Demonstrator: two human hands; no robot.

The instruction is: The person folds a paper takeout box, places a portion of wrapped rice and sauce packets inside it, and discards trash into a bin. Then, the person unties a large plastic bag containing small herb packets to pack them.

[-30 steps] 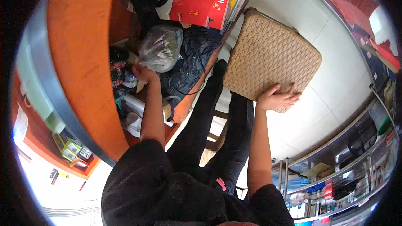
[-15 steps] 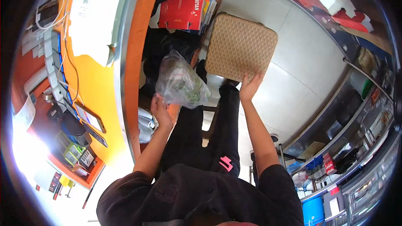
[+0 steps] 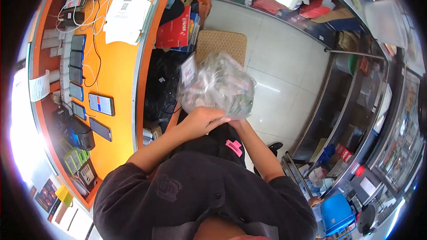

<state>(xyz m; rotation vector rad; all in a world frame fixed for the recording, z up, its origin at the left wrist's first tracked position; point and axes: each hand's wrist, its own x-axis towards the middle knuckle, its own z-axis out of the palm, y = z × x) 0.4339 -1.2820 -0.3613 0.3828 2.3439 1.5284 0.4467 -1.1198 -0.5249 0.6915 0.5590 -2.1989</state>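
Clear plastic bag (image 3: 218, 84) stuffed with small mixed items, held up in front of chest over the lap, above black trousers. Left hand (image 3: 202, 120) clamped on the bag's lower edge from the counter side, fingers curled around the bunched plastic. Right hand (image 3: 235, 123) mostly hidden under the bag's bottom corner, touching it; fingers not visible, grip cannot be judged. White label (image 3: 188, 70) on the bag's upper left face.

Woven wicker stool (image 3: 221, 44) on the white tile floor just beyond the bag, partly covered by it. Red cardboard box (image 3: 175, 30) upright on the shelf under the counter, beside the stool. Orange counter (image 3: 104, 62) to the left, carrying a row of phones (image 3: 76, 62) with white cables, plus white papers (image 3: 129, 6) at the far end. Black bags (image 3: 162, 84) crammed below the counter edge. Glass display case (image 3: 369, 120) along the right side, blue container (image 3: 336, 211) at the lower right.
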